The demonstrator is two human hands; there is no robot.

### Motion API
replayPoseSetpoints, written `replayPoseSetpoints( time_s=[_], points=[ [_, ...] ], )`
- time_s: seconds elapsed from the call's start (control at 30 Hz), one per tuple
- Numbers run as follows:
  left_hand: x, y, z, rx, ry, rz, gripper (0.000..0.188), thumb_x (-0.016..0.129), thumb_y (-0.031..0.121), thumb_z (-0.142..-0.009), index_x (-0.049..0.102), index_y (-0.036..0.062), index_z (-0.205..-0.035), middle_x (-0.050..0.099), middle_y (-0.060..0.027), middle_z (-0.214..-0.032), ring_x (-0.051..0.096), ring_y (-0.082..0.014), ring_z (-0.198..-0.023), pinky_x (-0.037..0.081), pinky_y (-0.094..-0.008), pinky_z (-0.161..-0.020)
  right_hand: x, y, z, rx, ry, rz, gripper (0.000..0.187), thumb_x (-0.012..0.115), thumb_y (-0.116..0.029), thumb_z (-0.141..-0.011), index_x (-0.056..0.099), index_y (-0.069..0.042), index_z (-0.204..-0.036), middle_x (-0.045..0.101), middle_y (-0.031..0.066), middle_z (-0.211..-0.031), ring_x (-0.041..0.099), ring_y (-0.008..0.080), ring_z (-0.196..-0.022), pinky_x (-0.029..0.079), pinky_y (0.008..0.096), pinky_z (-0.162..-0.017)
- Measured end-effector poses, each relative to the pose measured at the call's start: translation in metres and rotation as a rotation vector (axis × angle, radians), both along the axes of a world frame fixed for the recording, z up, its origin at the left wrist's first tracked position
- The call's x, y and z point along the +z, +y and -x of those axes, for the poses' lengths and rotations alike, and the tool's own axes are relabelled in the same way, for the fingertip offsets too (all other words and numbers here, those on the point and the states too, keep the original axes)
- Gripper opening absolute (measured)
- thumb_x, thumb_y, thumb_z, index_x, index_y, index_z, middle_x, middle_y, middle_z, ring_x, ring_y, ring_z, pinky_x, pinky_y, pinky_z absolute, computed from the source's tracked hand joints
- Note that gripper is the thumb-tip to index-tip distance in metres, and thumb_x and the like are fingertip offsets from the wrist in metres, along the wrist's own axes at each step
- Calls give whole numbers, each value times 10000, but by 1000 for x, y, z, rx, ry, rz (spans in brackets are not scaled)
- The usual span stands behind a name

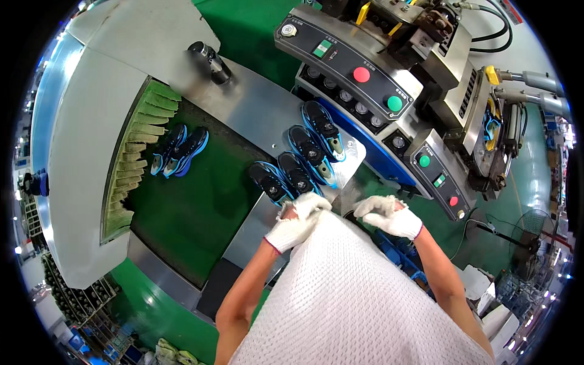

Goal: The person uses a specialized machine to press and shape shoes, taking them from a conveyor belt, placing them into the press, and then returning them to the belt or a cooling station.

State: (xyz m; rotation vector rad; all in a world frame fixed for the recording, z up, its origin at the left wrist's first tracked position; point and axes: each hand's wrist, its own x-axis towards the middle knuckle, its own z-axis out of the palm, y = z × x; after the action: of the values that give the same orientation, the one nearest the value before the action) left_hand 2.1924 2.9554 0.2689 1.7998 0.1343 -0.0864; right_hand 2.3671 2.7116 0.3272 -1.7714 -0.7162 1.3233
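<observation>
My left hand [297,222], in a white knitted glove, is close in front of my body beside the nearest shoes. Its fingers bend loosely toward the right, and I see nothing in them. My right hand [389,216], gloved the same way, hovers a little to the right with fingers half curled and slightly apart, holding nothing visible. Several black sneakers with blue soles stand side by side on a metal plate, among them a far shoe [322,129] and a near shoe [271,182]. Another pair of sneakers [180,150] rests on the green conveyor belt [194,225].
A grey machine housing [91,146] with a green strip curtain [141,152] stands over the belt on the left. At right is a press machine with a button panel [347,67] and a lower panel [439,176]. Another blue shoe [491,121] sits in the press. A fan [532,231] stands further right.
</observation>
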Motion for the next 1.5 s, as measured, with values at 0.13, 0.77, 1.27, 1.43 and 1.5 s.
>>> replayPoseSetpoints(
  time_s=[0.13, 0.77, 1.27, 1.43, 1.5],
  points=[
    [-13, 23, 36, 9, 212, -61, 426, 679, 252, -940, 634, 65, -1320, 662, -142, -1257, 664, -300, -1150, 516, -412, -981, -57, -29, 13, 15, -53, 261, 410, 706, -135, -951, 615, 14, -1323, 728, 149, -1246, 684, 242, -1200, 523, 360, -1045],
    [-72, 50, 115, 199, 276, -31, 178, 740, 109, -917, 712, 49, -1081, 699, -142, -1083, 690, -319, -1000, 548, -412, -900, -42, -50, 59, 282, 87, 658, 485, 669, -416, -976, 687, -22, -1259, 713, 189, -1226, 673, 303, -1166, 519, 389, -1011],
    [-129, 19, 159, -154, 416, 152, 222, 674, 205, -974, 718, 33, -1107, 716, -145, -1051, 693, -311, -1015, 536, -387, -887, -72, -67, 28, 128, -140, 452, 467, 625, -444, -979, 715, -76, -1253, 709, 224, -1206, 673, 379, -1142, 531, 435, -978],
    [-91, 1, 117, -134, 510, 58, 246, 667, 158, -941, 694, 73, -1170, 704, -131, -1142, 692, -305, -1067, 533, -396, -883, -79, -35, 49, 322, -76, 582, 464, 736, -423, -918, 722, -51, -1194, 738, 212, -1045, 712, 313, -992, 552, 407, -868],
    [-110, -4, 129, -350, 466, -4, 254, 663, 144, -922, 690, 77, -1165, 700, -117, -1163, 691, -301, -1068, 531, -400, -875, -96, -63, 45, 106, -50, 473, 399, 726, -424, -914, 742, -66, -1090, 748, 193, -1015, 723, 318, -954, 558, 422, -824]
  ],
)
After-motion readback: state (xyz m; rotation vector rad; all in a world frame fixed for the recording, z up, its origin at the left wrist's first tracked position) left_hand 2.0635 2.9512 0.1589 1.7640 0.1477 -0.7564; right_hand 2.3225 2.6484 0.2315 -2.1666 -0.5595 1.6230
